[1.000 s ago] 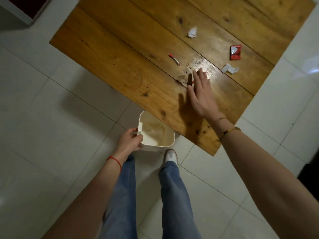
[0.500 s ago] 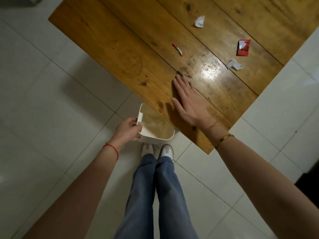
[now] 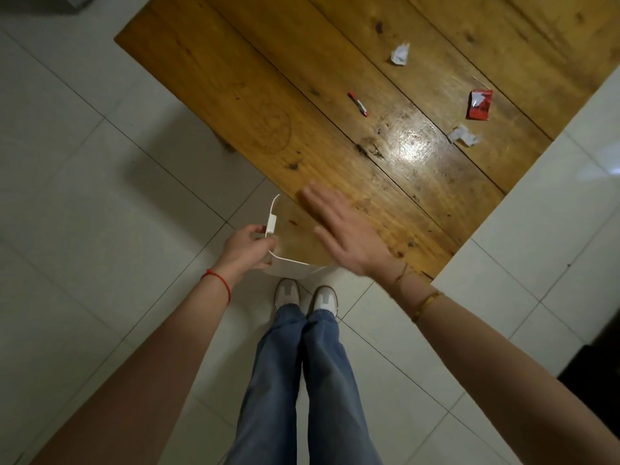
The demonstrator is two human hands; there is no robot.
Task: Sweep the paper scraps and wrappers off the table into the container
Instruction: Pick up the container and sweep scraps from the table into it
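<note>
Partly done at best: four bits left on the tabletop (image 3: pixel 208 58), well apart from the white container (image 3: pixel 292 265) gripped at its rim under the near edge by the left hand (image 3: pixel 246 246), right hand (image 3: pixel 349 234) flat, fingers (image 3: pixel 318 201) spread, empty.

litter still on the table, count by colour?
White scraps: 2, one far, one near the right edge
Red wrapper: 1
Red-and-white strip: 1
Total: 4
</note>
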